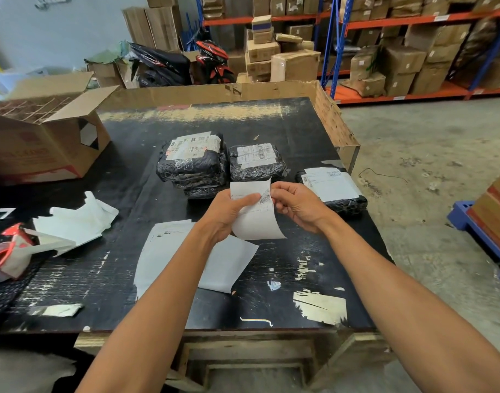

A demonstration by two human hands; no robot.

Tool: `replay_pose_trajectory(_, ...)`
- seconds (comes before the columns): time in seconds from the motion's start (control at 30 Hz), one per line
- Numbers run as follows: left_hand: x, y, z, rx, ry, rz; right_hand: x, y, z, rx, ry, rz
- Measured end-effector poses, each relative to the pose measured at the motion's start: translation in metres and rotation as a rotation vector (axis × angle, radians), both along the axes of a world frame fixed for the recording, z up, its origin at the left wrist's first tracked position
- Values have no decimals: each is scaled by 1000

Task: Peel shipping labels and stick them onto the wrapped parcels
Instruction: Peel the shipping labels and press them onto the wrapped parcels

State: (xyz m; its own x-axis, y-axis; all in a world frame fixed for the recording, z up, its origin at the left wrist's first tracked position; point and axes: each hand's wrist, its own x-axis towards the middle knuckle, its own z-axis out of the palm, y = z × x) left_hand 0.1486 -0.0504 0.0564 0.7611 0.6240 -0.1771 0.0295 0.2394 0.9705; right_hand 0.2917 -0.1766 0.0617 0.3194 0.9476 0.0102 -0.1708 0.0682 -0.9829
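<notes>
Both hands hold one white shipping label (257, 219) above the black table (271, 126). My left hand (229, 214) pinches its upper left part, and my right hand (297, 207) grips its right edge by the barcode. The label curls and part of it lifts away from the rest. Behind it sit black wrapped parcels: a stack (192, 163) with a label on top, a single labelled parcel (257, 163), and a third labelled parcel (332, 188) to the right. More white label sheets (160, 251) lie flat under my left forearm.
Crumpled white backing papers (78, 222) lie at the left, beside a red tape dispenser (7, 251). An open cardboard box (41, 140) stands at the back left. A cardboard wall (333, 120) lines the table's far and right sides. Shelves of boxes stand behind.
</notes>
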Motion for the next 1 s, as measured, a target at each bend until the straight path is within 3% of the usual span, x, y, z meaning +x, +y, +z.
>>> replay_pose_trajectory(0.43, 3, -1, 5, -18, -81, 27, 1, 1, -1, 1, 74, -71)
replay_pose_trajectory(1.0, -5, 7, 6, 100, -34, 71, 2, 4, -6, -8, -235, -211)
